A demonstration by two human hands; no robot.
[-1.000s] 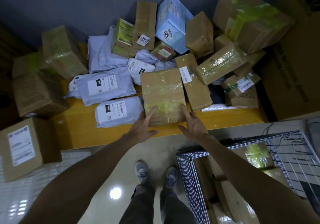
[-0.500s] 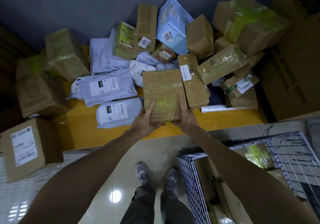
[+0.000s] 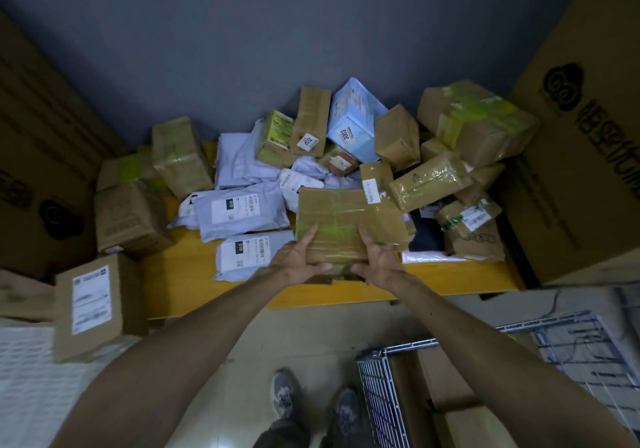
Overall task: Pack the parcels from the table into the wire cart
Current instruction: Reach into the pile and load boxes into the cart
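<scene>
A flat brown taped cardboard parcel (image 3: 349, 220) is tilted up off the yellow table (image 3: 187, 274), its near edge raised. My left hand (image 3: 298, 260) grips its near left corner, thumb on top. My right hand (image 3: 375, 260) grips its near right corner the same way. Behind it the table carries a heap of parcels: grey mailer bags (image 3: 242, 213), brown boxes (image 3: 429, 181) and a light blue box (image 3: 353, 122). The wire cart (image 3: 381, 388) stands on the floor at the lower right, with brown boxes (image 3: 446, 388) inside it.
A large printed carton (image 3: 585, 156) stands right of the table. Stacked brown boxes (image 3: 131, 215) and a labelled box (image 3: 97, 305) sit on the left. My shoes (image 3: 311, 402) are on the glossy floor between the table and cart. A grey wall rises behind.
My hands went from touching the parcel's near edge to gripping it, and its front has lifted off the table. The camera has tipped upward.
</scene>
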